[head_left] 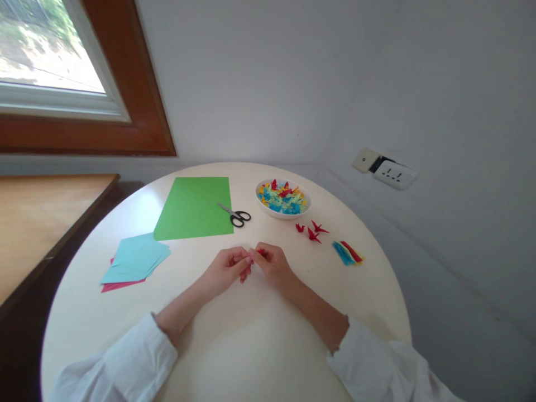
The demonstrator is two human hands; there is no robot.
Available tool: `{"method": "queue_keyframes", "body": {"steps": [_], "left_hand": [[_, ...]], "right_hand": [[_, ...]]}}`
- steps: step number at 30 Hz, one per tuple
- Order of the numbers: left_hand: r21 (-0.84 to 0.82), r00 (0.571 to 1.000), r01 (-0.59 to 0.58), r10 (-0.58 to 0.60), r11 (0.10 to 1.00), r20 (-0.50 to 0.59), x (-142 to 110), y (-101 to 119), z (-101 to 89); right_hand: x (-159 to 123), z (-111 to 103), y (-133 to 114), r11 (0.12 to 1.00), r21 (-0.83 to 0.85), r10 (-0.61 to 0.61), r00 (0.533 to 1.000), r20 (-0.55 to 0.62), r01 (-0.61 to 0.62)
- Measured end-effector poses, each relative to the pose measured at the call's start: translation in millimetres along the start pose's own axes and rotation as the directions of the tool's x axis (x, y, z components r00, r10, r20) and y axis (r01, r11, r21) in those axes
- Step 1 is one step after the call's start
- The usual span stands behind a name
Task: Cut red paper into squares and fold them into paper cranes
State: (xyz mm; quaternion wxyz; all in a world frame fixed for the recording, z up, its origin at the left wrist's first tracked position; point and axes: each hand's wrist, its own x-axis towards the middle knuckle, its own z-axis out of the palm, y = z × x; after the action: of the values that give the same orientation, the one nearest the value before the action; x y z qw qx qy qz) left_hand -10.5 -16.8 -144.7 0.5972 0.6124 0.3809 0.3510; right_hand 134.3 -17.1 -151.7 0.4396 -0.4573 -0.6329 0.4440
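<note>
Near the middle of the table, my left hand (228, 269) and my right hand (273, 264) meet, fingertips pinched together. Between them is a small piece of red folded paper (260, 252), mostly hidden by the fingers. To the right of my hands lie three small red paper cranes (313, 235). Behind them stands a white bowl (274, 213) full of small folded paper pieces (287, 196) in red, yellow, blue and pale green. Scissors (237, 216) with black handles lie beyond my left hand, blades partly over a green sheet (196, 206).
Blue square papers (136, 257) overlap pink-red sheets (123, 286) at the left. Thin paper strips (348, 253) in several colours lie near the right edge of the round white table (251, 357). A wall with a socket (393, 173) rises behind it; a wooden surface (46, 212) adjoins the left.
</note>
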Motion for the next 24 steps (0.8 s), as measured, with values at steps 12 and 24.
{"method": "queue_keyframes", "body": {"steps": [12,24], "left_hand": [[0.01,0.999,0.008,-0.007,1.0,-0.048,0.1,-2.8,1.1],[-0.034,0.998,0.004,-0.006,0.999,-0.065,0.2,-0.6,1.6]], "right_hand": [[-0.6,0.0,0.1,0.995,-0.093,-0.032,0.998,-0.045,0.028],[0.3,-0.1,0.7,0.995,-0.086,-0.051,0.995,-0.085,0.044]]}}
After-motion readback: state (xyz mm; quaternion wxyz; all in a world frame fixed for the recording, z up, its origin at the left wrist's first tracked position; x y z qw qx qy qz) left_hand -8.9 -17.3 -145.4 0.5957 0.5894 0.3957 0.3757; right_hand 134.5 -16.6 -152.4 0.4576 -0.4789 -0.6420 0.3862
